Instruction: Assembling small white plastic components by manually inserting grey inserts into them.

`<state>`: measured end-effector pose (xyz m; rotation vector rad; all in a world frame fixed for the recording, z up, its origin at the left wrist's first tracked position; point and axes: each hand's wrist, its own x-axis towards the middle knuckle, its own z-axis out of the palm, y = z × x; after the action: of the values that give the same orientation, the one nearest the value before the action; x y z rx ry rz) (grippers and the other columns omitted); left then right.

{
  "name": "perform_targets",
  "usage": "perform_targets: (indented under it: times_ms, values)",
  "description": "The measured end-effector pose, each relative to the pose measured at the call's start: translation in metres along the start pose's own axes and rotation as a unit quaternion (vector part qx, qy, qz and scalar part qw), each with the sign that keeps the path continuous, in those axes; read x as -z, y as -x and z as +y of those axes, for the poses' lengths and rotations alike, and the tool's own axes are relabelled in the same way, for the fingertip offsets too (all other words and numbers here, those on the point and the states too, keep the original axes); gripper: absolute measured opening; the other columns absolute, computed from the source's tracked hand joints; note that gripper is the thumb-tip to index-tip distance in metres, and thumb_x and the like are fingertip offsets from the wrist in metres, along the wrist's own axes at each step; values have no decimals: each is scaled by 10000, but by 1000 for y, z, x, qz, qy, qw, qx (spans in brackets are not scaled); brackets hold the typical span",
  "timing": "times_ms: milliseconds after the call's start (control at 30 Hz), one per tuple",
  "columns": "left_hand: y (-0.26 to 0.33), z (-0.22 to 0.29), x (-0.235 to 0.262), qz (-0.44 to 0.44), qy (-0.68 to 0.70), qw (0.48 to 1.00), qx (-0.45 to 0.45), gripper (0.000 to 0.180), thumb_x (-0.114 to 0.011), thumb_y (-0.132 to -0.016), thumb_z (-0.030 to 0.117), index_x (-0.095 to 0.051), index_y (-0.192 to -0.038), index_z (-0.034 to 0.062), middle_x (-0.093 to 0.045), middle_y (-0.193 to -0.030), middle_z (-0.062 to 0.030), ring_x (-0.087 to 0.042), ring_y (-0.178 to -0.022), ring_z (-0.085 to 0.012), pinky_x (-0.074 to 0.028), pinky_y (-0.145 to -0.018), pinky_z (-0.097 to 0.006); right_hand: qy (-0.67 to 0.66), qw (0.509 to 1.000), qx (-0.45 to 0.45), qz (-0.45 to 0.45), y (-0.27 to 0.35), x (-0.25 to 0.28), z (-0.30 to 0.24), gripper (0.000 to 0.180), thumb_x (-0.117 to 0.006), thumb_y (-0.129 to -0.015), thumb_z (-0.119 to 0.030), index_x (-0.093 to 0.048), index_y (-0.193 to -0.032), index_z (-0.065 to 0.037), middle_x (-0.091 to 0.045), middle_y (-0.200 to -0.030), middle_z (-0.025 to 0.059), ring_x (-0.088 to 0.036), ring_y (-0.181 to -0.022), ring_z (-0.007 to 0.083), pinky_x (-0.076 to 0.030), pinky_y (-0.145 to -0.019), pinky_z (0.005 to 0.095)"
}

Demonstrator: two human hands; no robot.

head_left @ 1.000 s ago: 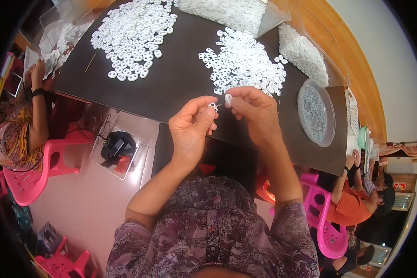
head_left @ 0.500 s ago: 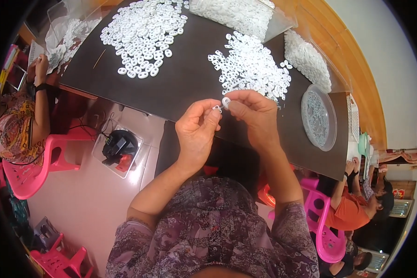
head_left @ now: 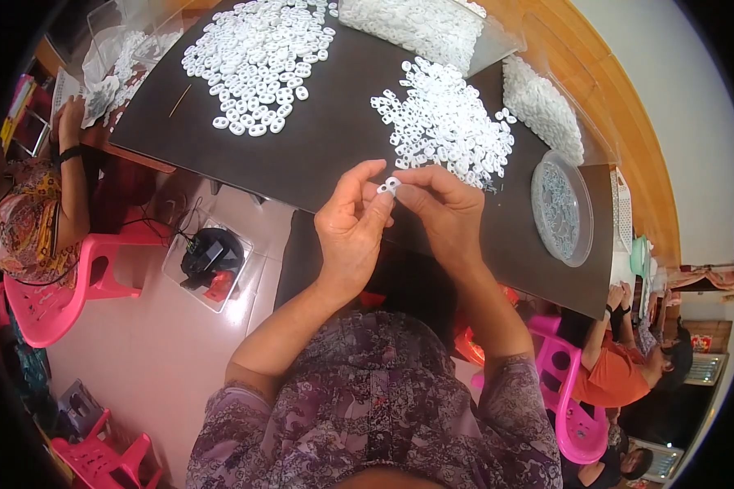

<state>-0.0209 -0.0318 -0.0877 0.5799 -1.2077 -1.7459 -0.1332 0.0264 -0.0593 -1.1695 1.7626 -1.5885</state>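
My left hand (head_left: 349,236) pinches a small white two-holed plastic piece (head_left: 382,189) between thumb and forefinger, above the near edge of the dark table. Against it, my right hand (head_left: 447,212) pinches a white oval plastic piece (head_left: 391,182). The two pieces appear to touch; the fingertips hide part of both. Beyond my hands lies a loose pile of smaller white two-holed pieces (head_left: 448,122). Farther left spreads a pile of larger white two-holed ovals (head_left: 257,69). On the right stands a round clear tub (head_left: 585,213) of small silvery parts.
Clear containers of white pieces (head_left: 412,31) (head_left: 542,110) line the table's far side. A thin stick (head_left: 180,101) lies on the dark table (head_left: 334,106). One person (head_left: 37,216) sits at left near a pink chair (head_left: 53,306); another in orange (head_left: 616,371) is at right. A clear floor box (head_left: 212,265) holds dark items.
The oval piece in my right hand has come down and left against the piece in my left hand. My left forefinger has lifted and stretched out. The view has shifted slightly.
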Motion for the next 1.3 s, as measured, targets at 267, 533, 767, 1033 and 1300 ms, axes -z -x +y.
perform_targets:
  times_ms: [267, 533, 767, 1033, 1300]
  values:
    - [1, -1, 8, -45, 5, 998, 39, 288, -561, -891, 55, -552, -1169, -20, -593, -827, -32, -549, -664, -73, -449, -560, -187, 58, 998, 35, 3, 3, -4, -5, 151, -572, -797, 67, -643, -923, 23, -600, -798, 27, -547, -749, 76, -437, -690, 207]
    - [1, -2, 6, -47, 80, 994, 50, 272, -561, -888, 50, -562, -1146, -38, -607, -822, -63, -569, -652, -99, -465, -549, -204, -7, 1000, -28, -9, 6, -3, -10, 168, -564, -807, 62, -625, -958, 21, -605, -797, 39, -569, -740, 90, -453, -670, 219]
    - [-1, -3, 4, -27, 102, 993, 50, 257, -566, -870, 17, -573, -1117, -52, -610, -778, -76, -573, -620, -120, -477, -544, -219, 106, 987, 118, -22, 5, 1, 3, 232, -588, -784, 67, -620, -1002, -7, -568, -834, 48, -542, -746, 107, -440, -675, 233]
    - [-6, 8, 5, 6, 156, 980, 124, 222, -572, -856, 18, -591, -1054, -82, -651, -896, -141, -624, -682, -167, -515, -569, -240, 139, 972, 182, -46, 2, -2, 3, 328, -643, -727, 52, -620, -1045, -29, -552, -872, 45, -522, -757, 133, -433, -663, 248]
    - [-4, 15, 6, 9, 96, 989, 109, 200, -584, -862, 54, -627, -1018, -62, -655, -876, -96, -607, -733, -127, -497, -642, -224, 273, 894, 354, 34, -2, -6, 6, 311, -672, -690, 46, -625, -996, 12, -591, -862, 107, -538, -717, 216, -436, -592, 281]
